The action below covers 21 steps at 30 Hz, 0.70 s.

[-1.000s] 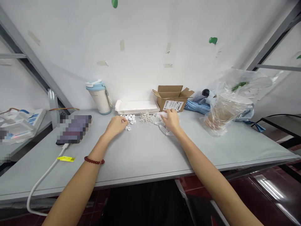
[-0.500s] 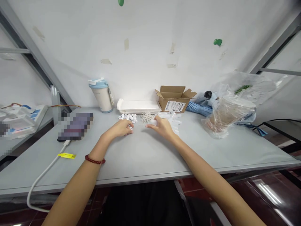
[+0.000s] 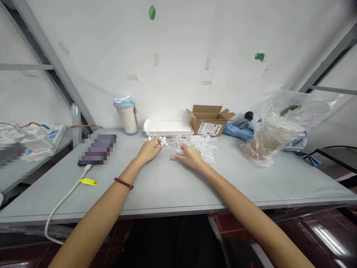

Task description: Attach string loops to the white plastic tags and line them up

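Beside a small heap of white caps, my left hand has its thumb and fingers curled together round what looks like one white cap, partly hidden by the fingers. My right hand is closed on a small clear plastic tube, whose end shows by the thumb. More clear tubes lie in a loose pile just behind and right of this hand. Between the two hands, a tangle of thin off-white strips rests on the grey table.
Behind the heaps are a flat white package and an open cardboard box. A tumbler and a phone on a white cable are at left. At right lie a plastic-wrapped container and blue fabric.
My left hand has moved away from me, closer to the heap of caps. My right hand still holds the tube, drawn slightly nearer to me. The camera view has shifted slightly.
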Each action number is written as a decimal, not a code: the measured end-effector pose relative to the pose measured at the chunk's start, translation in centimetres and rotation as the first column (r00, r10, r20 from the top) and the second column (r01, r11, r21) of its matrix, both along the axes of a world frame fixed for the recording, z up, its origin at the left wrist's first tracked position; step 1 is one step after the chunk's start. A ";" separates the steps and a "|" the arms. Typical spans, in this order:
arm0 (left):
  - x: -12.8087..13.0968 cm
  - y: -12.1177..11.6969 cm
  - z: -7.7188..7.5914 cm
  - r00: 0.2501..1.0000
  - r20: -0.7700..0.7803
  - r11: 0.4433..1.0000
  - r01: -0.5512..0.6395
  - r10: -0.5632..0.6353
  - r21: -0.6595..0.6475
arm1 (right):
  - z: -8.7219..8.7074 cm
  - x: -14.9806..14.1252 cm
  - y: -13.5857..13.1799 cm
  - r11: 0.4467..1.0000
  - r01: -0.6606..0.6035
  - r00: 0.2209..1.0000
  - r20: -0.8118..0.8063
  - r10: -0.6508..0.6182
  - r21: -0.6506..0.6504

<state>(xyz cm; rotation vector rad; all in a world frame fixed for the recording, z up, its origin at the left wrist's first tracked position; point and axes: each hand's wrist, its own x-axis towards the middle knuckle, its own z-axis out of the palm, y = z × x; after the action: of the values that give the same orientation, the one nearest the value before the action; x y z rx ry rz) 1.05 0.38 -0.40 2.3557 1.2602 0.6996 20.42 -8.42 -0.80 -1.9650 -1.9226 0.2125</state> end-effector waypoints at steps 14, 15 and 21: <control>2.9 -1.7 -0.8 0.971 -0.226 0.995 0.089 -0.076 0.049 | -0.4 0.4 0.6 0.999 0.020 1.000 -0.011 -0.020 0.029; 2.7 -1.6 -0.7 0.979 -0.182 0.994 0.097 -0.088 0.041 | -0.3 0.4 0.5 0.999 0.025 0.999 -0.028 -0.024 0.023; 1.7 -1.0 0.8 0.952 0.271 0.987 0.157 -0.142 -0.034 | 0.3 0.2 0.1 1.000 0.028 0.995 -0.091 -0.027 0.011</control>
<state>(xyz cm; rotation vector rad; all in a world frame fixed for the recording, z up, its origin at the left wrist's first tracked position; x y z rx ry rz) 2.74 -0.58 0.44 2.1945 0.9616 0.8866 20.64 -8.34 -0.50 -1.9388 -1.8339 0.2772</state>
